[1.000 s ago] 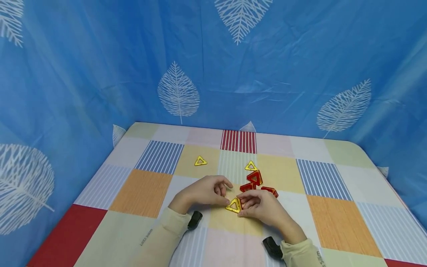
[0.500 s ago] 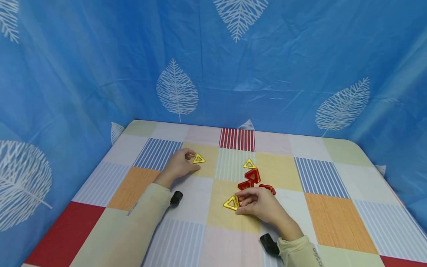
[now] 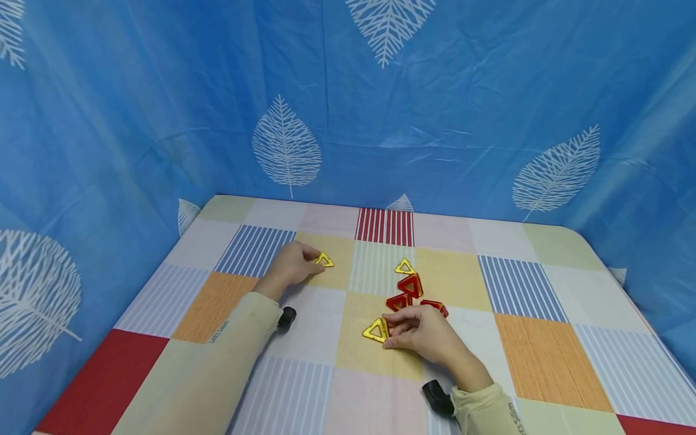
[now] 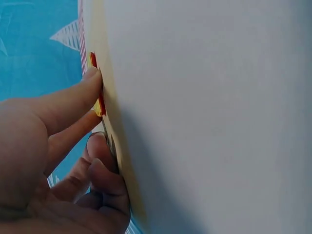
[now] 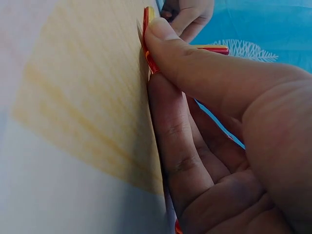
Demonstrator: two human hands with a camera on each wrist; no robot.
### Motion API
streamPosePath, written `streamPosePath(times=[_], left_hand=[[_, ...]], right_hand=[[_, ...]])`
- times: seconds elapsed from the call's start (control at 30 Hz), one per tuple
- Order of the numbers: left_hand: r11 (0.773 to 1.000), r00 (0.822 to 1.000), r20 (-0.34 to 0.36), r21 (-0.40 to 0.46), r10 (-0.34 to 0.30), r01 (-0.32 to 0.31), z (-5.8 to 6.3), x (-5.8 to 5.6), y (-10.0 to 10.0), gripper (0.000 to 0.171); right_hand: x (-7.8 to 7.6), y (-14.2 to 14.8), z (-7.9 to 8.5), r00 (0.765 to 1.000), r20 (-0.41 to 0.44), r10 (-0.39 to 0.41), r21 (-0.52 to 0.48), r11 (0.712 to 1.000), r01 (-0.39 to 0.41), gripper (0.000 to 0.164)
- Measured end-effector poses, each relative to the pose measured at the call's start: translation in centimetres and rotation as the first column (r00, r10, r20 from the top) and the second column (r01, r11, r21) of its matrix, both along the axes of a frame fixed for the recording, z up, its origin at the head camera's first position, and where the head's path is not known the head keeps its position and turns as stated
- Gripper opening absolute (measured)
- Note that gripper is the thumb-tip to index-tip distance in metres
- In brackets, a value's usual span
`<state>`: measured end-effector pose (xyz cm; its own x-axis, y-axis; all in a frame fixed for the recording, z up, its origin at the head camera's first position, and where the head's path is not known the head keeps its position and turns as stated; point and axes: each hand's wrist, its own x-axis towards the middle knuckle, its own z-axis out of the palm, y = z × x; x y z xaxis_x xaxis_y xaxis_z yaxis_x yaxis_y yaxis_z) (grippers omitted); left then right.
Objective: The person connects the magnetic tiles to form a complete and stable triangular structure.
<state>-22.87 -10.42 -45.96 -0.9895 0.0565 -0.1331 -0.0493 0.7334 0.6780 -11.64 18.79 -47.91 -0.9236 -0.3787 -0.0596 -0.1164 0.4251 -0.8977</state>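
Observation:
Far left on the table, my left hand (image 3: pixel 290 264) pinches a small yellow triangular frame tile (image 3: pixel 329 261) between thumb and finger. In the left wrist view that tile (image 4: pixel 102 105) is seen edge-on, with a red rim, close against the cloth. Near the middle of the table, my right hand (image 3: pixel 424 331) pinches another yellow triangular tile (image 3: pixel 372 336) with thumb and fingers. From the right wrist, one tile (image 5: pixel 147 22) lies edge-on along the cloth and a second tile edge (image 5: pixel 217 49) sticks out at an angle from it. My right fingers hide the join.
Several red triangular pieces (image 3: pixel 411 285) lie just beyond my right hand. A yellow triangular tile (image 3: pixel 399 270) lies behind them. The table is covered with a patchwork cloth (image 3: pixel 554 359). A blue leaf-print curtain (image 3: pixel 462 90) closes off the back and sides.
My left hand has left the middle, reached away to the far left, and taken hold of the yellow tile there. My right hand stays in place, still holding its tile.

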Motion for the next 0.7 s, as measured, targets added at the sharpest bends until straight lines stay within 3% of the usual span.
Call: streamPosePath(times=[0.27,0.47,0.7], left_hand=[[0.993,0.995,-0.001,-0.058,-0.102,0.102,0.2,0.0,0.1,0.03],[0.993,0.992,0.034,0.023,-0.118,0.117,0.3,0.5,0.9,0.03],[0.962,0.963,0.005,0.052,-0.268,0.267,0.9,2.3,2.0,0.026]], right_hand=[[0.1,0.0,0.1,1.0,0.002,-0.003,0.005,1.0,0.003,0.044],[0.1,0.1,0.2,1.0,-0.008,0.001,-0.017,1.0,-0.001,0.044],[0.1,0.1,0.2,1.0,-0.027,0.014,-0.022,1.0,-0.015,0.043]])
